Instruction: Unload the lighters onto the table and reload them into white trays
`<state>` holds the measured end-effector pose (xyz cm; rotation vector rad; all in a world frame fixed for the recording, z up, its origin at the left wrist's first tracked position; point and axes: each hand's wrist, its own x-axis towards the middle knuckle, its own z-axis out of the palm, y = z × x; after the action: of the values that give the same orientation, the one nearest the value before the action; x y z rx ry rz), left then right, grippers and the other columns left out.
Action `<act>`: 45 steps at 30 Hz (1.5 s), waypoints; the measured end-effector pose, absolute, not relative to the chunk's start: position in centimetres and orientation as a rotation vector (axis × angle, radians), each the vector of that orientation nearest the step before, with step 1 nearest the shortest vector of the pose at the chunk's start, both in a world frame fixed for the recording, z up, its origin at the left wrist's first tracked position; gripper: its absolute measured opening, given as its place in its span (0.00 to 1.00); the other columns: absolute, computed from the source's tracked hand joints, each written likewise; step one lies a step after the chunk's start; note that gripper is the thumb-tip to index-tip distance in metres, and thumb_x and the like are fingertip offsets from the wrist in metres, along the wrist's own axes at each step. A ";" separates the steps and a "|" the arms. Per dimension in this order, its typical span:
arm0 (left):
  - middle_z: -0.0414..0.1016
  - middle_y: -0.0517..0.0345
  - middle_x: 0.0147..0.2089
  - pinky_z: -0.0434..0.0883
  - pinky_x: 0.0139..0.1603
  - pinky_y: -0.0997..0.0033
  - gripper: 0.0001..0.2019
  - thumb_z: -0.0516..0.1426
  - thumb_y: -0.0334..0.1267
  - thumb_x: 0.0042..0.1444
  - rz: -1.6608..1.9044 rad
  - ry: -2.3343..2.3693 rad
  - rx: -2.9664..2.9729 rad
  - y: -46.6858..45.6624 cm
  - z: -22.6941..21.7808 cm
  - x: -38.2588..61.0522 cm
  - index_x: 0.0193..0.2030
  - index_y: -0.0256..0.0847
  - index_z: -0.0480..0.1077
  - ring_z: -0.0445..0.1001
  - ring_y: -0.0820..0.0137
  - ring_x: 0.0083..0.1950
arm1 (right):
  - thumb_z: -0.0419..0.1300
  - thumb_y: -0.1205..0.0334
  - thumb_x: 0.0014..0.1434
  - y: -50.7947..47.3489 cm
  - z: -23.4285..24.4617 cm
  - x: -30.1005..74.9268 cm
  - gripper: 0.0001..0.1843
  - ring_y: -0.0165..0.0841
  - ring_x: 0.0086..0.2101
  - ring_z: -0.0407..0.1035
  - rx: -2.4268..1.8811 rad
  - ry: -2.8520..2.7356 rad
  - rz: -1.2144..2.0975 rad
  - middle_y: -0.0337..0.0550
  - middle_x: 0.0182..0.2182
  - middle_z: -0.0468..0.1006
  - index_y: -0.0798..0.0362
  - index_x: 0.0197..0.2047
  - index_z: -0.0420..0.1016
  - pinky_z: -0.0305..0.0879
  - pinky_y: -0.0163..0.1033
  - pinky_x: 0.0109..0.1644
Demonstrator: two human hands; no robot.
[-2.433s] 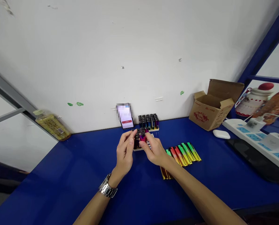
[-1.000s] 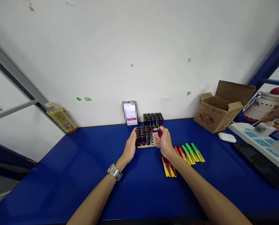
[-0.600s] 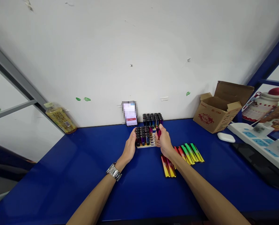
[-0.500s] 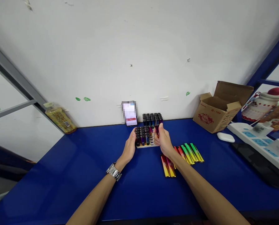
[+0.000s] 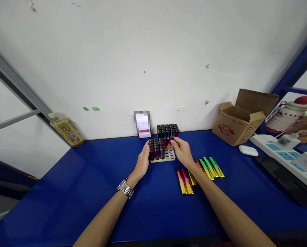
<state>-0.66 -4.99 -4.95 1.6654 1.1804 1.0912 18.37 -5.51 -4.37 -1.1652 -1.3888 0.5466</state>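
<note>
A pale tray point(image 5: 170, 157) with round holes stands on the blue table, its left part filled with upright black-topped lighters point(image 5: 157, 153). My left hand point(image 5: 142, 161), a metal watch on its wrist, curves around the tray's left side and holds it; its fingertips are partly hidden. At the tray's back right, my right hand point(image 5: 182, 151) pinches a single lighter point(image 5: 171, 138) upright by its top, over the holes. Several shiny lighter-like sticks point(image 5: 184, 181), red to yellow and green to yellow, lie flat near my right forearm.
Behind the tray stands another block of upright lighters point(image 5: 168, 131). A phone point(image 5: 143, 125) leans on the wall. An open cardboard box point(image 5: 230, 127), a white case point(image 5: 248, 150), a power strip point(image 5: 279, 152) and a black slab point(image 5: 284, 181) sit right. A bottle point(image 5: 67, 131) leans far left.
My right hand has brought its lighter down to the tray's back right holes, uncovering the front right holes. My left hand has stayed in place.
</note>
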 end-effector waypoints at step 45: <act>0.67 0.54 0.36 0.67 0.37 0.69 0.16 0.45 0.46 0.66 0.352 0.738 2.798 -10.8 -2.6 2.5 0.42 0.40 0.70 0.67 0.68 0.37 | 0.43 0.60 0.70 -6.2 -3.2 18.2 0.19 0.35 0.30 0.71 -1.757 -2.043 0.064 0.46 0.28 0.79 0.54 0.35 0.72 0.49 0.37 0.33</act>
<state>2.49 -10.83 -2.56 2.7982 0.7376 0.3522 18.22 -6.19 -3.19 -1.7568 -2.0427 0.0636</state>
